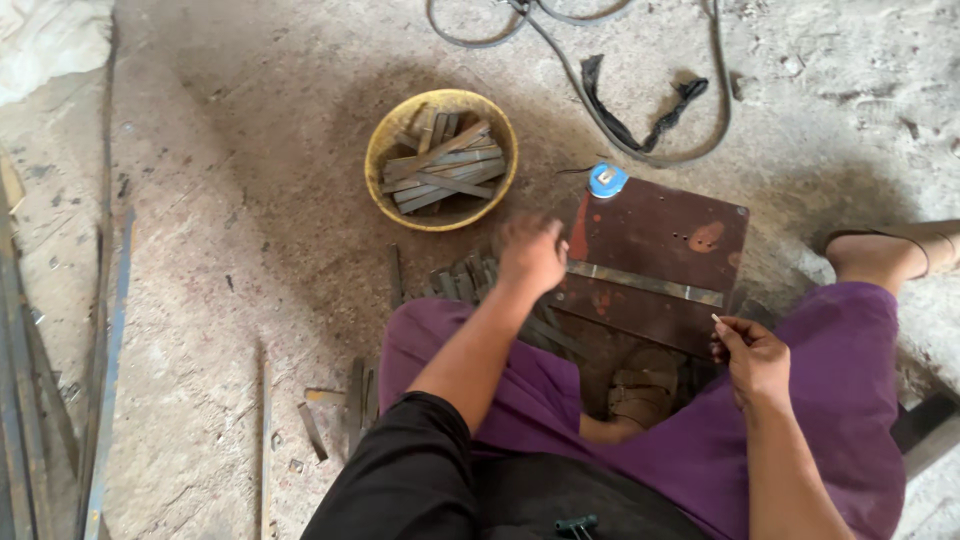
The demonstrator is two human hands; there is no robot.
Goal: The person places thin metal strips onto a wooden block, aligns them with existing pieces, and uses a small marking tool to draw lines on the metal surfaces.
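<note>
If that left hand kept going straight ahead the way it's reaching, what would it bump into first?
Probably the yellow bowl of metal strips. The left hand points up and away from the body, over the loose strips on the floor, with the bowl just beyond. Depth is hard to judge, and the hand is blurred.

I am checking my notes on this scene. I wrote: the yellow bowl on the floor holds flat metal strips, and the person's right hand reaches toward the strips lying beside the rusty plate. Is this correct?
Not quite. The head view shows the left hand reaching toward the strips beside the rusty plate; the right hand holds a small white piece. The yellow bowl does hold flat metal strips.
</note>
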